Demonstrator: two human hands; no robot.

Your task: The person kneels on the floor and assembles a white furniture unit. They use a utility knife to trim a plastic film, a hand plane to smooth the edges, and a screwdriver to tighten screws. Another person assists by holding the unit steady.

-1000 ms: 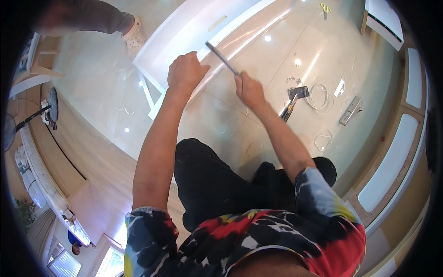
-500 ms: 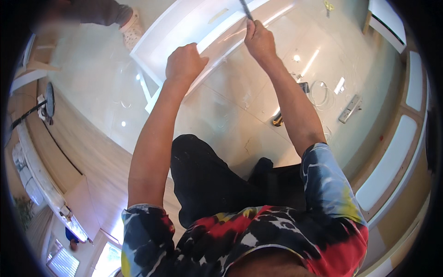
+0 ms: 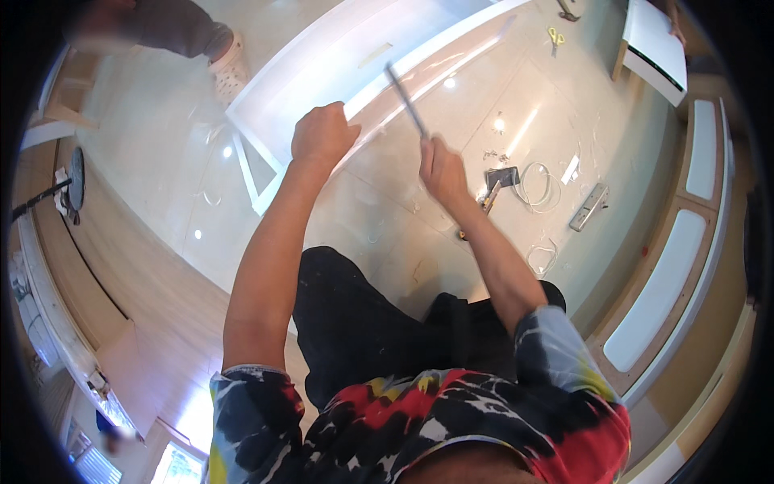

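Observation:
A long white box-like furniture piece [image 3: 302,68] lies on the floor ahead of me. My left hand [image 3: 322,139] is closed over its near edge, with the thumb sticking out to the right and the other fingertips hidden. To the right, my right hand [image 3: 443,173] is wrapped around the lower end of a thin grey file-like bar [image 3: 405,101]. The bar slants up and to the left, its far end over the white piece's near side, slightly blurred. I cannot tell whether it touches the edge.
Right of my right hand lie a black flat object [image 3: 503,177], a coiled white cable [image 3: 538,190] and a power strip [image 3: 589,206]. Farther off are yellow scissors [image 3: 555,38] and a hammer [image 3: 568,11]. Another person's shoe [image 3: 230,77] stands beside the white piece. Panels [image 3: 657,290] line the right.
My right hand has come back toward me with the grey bar, so more of the bar shows. My left hand keeps its place on the edge. The view has shifted slightly.

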